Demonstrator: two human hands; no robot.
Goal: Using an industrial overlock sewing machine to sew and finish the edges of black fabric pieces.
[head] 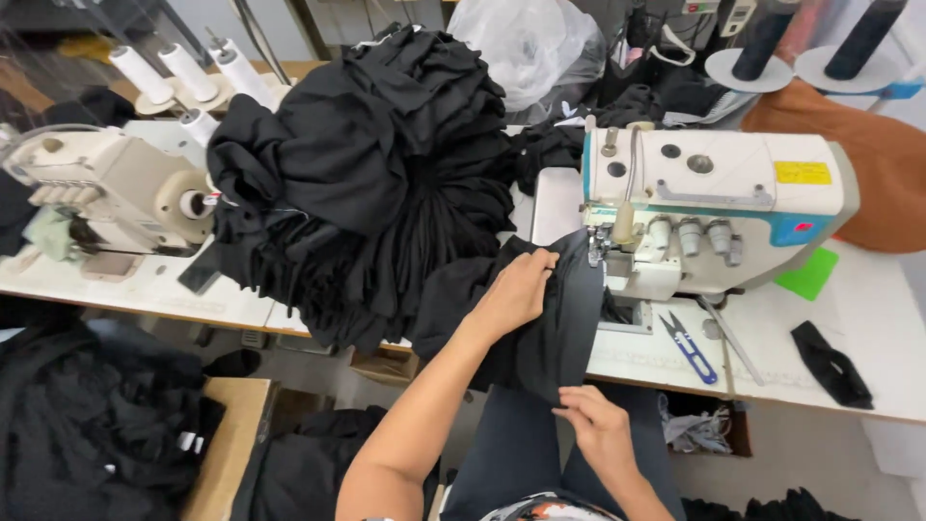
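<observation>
— White counter runs across a crowded sewing room, yes? What stands on it?

— Two machines. A white and teal overlock machine sits on the right, an older cream machine on the left. Between them rises a big heap of black fabric, spilling over the front edge of the counter.

— And the person's hands?

— The left hand lies flat on a black fabric piece, fingers spread and pressing it down just beside the needle area of the overlock machine. Its grip is loose: it presses the cloth and does not close round it. The right hand is lower, near the person's lap, pinching the bottom edge of the same piece between thumb and fingers, so that grip is narrow and holds the cloth.

— Where does the piece lie?

— It hangs from the machine bed over the counter's front edge, down toward the lap.

— Anything else close by?

— Blue-handled thread snips lie on the counter right of the cloth, a green card beyond them, and a small black scrap farther right. White thread cones stand behind the cream machine, and a clear plastic bag sits behind the heap.
</observation>
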